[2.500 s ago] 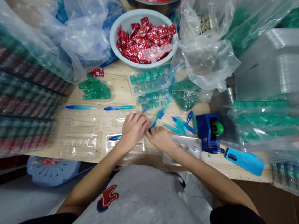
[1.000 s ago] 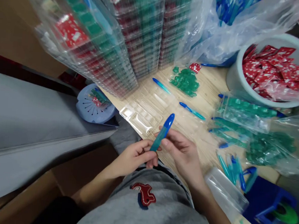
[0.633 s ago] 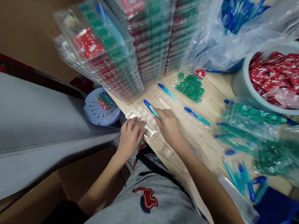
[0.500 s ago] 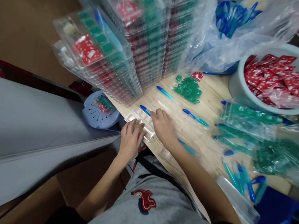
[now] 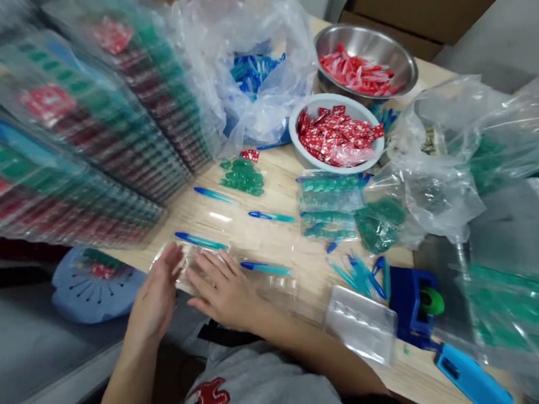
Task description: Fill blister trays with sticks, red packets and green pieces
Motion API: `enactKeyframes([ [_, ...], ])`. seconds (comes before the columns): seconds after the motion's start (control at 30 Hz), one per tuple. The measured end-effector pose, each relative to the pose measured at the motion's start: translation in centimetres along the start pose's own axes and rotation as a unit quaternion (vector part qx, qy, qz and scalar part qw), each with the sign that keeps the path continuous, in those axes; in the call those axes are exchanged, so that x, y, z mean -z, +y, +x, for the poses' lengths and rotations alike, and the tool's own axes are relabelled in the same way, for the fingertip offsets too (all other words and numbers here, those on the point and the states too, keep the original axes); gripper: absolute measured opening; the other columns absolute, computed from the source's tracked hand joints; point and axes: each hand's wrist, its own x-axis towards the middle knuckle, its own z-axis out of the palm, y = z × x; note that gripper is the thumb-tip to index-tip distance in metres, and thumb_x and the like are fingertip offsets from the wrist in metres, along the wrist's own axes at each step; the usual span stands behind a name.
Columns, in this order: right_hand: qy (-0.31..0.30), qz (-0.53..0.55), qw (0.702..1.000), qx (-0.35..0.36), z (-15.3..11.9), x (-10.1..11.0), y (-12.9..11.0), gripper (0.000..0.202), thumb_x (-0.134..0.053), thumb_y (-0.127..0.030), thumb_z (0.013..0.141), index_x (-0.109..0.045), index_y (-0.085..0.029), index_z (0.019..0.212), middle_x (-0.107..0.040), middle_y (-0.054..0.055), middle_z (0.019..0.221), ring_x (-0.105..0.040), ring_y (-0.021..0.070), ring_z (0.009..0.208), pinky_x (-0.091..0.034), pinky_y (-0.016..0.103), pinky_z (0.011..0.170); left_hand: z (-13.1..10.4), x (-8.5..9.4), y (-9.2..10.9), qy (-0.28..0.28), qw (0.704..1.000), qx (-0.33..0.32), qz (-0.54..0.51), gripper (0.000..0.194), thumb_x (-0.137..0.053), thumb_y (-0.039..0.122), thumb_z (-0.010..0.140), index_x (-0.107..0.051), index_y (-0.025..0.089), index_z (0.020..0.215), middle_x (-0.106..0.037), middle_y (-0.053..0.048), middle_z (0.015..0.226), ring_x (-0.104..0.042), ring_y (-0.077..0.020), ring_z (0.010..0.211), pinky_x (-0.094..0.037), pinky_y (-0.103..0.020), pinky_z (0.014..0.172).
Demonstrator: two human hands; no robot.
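My left hand (image 5: pixel 156 293) is at the left end of a clear plastic tray (image 5: pixel 186 261) near the table's front edge, its fingers extended and nothing seen in them. Over the right part of that tray lies my right hand (image 5: pixel 224 289), fingers spread. A blue-and-teal pen (image 5: pixel 201 241) rests just beyond the tray, and another pen (image 5: pixel 266 268) is right of my right fingertips. Farther back are two more pens, one at the left (image 5: pixel 213 194) and one in the middle (image 5: pixel 271 216). Green pieces (image 5: pixel 243 178) form a small pile behind them, beside a red patterned packet (image 5: pixel 249 155).
Tall stacks of filled clear packs (image 5: pixel 82 129) stand at the left. Behind are a bag of blue items (image 5: pixel 255 72), a white bowl (image 5: pixel 296 138) of red packets and a metal bowl (image 5: pixel 406 72). An opaque-looking tray (image 5: pixel 360 323) and blue tape dispenser (image 5: pixel 412 299) sit at right.
The view has swung right, bringing the metal bowl and right side of the table into sight. My right hand has flattened and spread over the tray; my left has turned more upright at its end.
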Motion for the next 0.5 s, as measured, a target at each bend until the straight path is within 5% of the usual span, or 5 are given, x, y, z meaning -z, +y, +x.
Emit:
enactKeyframes([
  [0.13, 0.012, 0.030, 0.998, -0.055, -2.9, 0.8, 1.5, 0.038, -0.046, -0.032, 0.098, -0.058, -0.012, 0.127, -0.056, 0.018, 0.138, -0.047, 0.0242, 0.135, -0.039, 0.047, 0.113, -0.1, -0.5, -0.8, -0.010, 1.000, 0.008, 0.011, 0.066, -0.056, 0.072, 0.077, -0.063, 0.022, 0.118, -0.056, -0.013, 0.137, -0.049, -0.0320, 0.132, -0.041, -0.052, 0.109],
  [0.27, 0.102, 0.047, 0.984, -0.135, -5.9, 3.1, 2.7, 0.029, -0.050, -0.023, 0.096, -0.062, -0.014, 0.121, -0.065, 0.017, 0.125, -0.060, 0.0228, 0.119, -0.051, 0.042, 0.102, 1.1, -3.2, 2.2, -0.021, 0.976, -0.157, 0.148, 0.047, -0.051, 0.059, 0.087, -0.065, 0.022, 0.112, -0.065, -0.010, 0.124, -0.060, -0.0269, 0.117, -0.044, -0.046, 0.106],
  [0.37, 0.154, 0.054, 0.971, -0.173, -7.5, 5.3, 3.1, 0.028, -0.048, -0.021, 0.096, -0.063, -0.015, 0.119, -0.070, 0.015, 0.115, -0.067, 0.0219, 0.105, -0.058, 0.039, 0.090, 3.5, -9.6, 7.6, -0.145, 0.889, -0.329, 0.285, 0.033, -0.044, 0.040, 0.092, -0.066, 0.020, 0.108, -0.070, -0.009, 0.113, -0.063, -0.0238, 0.110, -0.046, -0.040, 0.102],
  [0.5, 0.203, 0.057, 0.958, -0.196, -9.2, 8.3, 2.8, 0.029, -0.044, -0.018, 0.097, -0.065, -0.015, 0.117, -0.073, 0.012, 0.106, -0.071, 0.0211, 0.095, -0.062, 0.036, 0.082, 8.1, -22.6, 14.4, -0.257, 0.809, -0.381, 0.367, 0.019, -0.054, 0.021, 0.088, -0.069, 0.019, 0.099, -0.070, -0.005, 0.116, -0.059, -0.0194, 0.116, -0.040, -0.032, 0.107],
])
